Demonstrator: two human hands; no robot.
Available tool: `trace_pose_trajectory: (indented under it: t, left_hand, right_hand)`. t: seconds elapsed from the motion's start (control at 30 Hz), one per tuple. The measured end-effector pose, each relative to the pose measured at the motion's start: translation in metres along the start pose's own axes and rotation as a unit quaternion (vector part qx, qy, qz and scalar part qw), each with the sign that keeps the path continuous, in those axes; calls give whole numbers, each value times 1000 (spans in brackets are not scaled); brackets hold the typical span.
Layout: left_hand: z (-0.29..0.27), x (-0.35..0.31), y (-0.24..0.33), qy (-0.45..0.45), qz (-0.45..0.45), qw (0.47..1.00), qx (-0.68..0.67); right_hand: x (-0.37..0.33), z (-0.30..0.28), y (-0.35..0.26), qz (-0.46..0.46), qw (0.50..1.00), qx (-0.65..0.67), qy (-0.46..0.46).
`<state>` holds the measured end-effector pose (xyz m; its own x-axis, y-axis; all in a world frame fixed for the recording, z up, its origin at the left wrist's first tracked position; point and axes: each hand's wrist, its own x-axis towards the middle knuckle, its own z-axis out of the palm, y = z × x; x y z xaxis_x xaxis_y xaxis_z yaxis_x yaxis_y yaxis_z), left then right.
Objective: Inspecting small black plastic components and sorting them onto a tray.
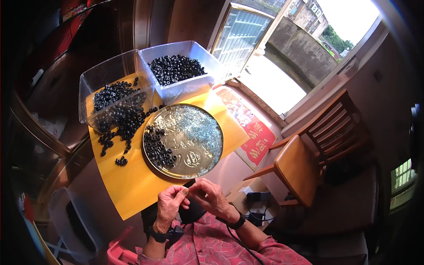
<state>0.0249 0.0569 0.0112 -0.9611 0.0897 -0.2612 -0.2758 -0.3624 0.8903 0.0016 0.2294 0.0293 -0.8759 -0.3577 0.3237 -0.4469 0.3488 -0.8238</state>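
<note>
My left hand [170,206] and my right hand [211,197] meet just below the near edge of a round gold tray [181,138]. Thumb and fingers of each are pinched together; whatever lies between them is too small or hidden to make out. On the tray's left side is a heap of small black ring-shaped pieces [159,149]. Tiny silvery bits [202,129] are scattered over its right and far side. More black pieces [128,121] spill from a clear plastic bin [98,78] lying at the far left.
A second translucent bin [179,92], full of black pieces, stands behind the tray. All rest on a yellow sheet-covered table [121,187]. A wooden chair [295,165] stands at right, beside an open doorway [276,79]. A cardboard box [238,190] with cables sits near my right arm.
</note>
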Motion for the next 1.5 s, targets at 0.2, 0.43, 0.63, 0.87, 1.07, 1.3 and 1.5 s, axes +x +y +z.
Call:
trace_pose_trajectory:
  t: [0.2, 0.43, 0.63, 0.87, 1.07, 1.3, 1.5]
  left_hand:
    - [11, 2, 6, -23, -4, 995, -93]
    - [15, -4, 6, -7, 30, 998, -57]
    - [19, -9, 1, 25, 100, 993, 54]
    - [17, -4, 1, 38, 67, 994, 83]
    - [10, 5, 7, 58, 23, 989, 131]
    - [-6, 47, 18, 204, 309, 809, 456]
    - [-5, 77, 22, 212, 280, 742, 571]
  right_hand:
    - [-11, -6, -13, 206, 961, 180, 31]
    - [-13, -6, -23, 221, 956, 191, 14]
    - [-15, 0, -23, 235, 951, 201, 10]
    - [-13, 4, -10, 263, 929, 259, 8]
    - [-7, 10, -4, 257, 940, 223, 5]
    - [-4, 8, 7, 281, 934, 221, 20]
    - [-3, 10, 12, 282, 935, 216, 16]
